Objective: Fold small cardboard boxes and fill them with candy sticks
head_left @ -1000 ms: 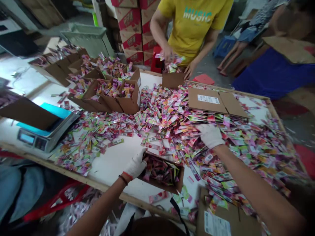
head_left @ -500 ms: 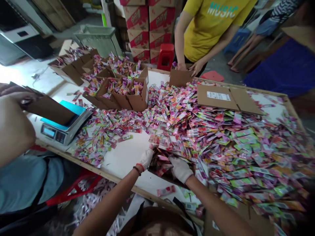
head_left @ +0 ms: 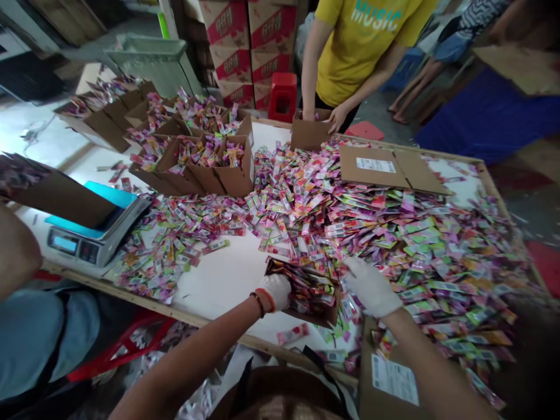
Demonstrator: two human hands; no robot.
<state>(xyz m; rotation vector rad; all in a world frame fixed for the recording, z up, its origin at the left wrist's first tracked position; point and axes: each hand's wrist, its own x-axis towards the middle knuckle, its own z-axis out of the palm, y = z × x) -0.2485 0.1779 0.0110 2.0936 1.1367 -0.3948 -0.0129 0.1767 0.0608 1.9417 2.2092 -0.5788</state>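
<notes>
A small cardboard box (head_left: 333,315) stands tilted on the table before me, packed with colourful flat sachets (head_left: 308,286). My left hand (head_left: 276,290), in a white glove with an orange cuff, is closed on the box's left side; some fingertips are hidden. To the right of the box, my gloved right hand (head_left: 371,286) is at the edge of a big heap of loose sachets (head_left: 420,251). Its fingers stretch out toward the heap, with nothing visible in them.
Partitioned cartons of sachets (head_left: 225,181) stand at the back left. A digital scale (head_left: 94,248) carries another box near a co-worker's arm (head_left: 17,242). A person in yellow (head_left: 363,52) handles a box (head_left: 308,134) opposite. Flattened cardboard (head_left: 367,175) covers part of the heap.
My right hand has left the box and moved right to the heap. My left hand has shifted down along the box's left side. The co-worker's hand has left the box on the scale.
</notes>
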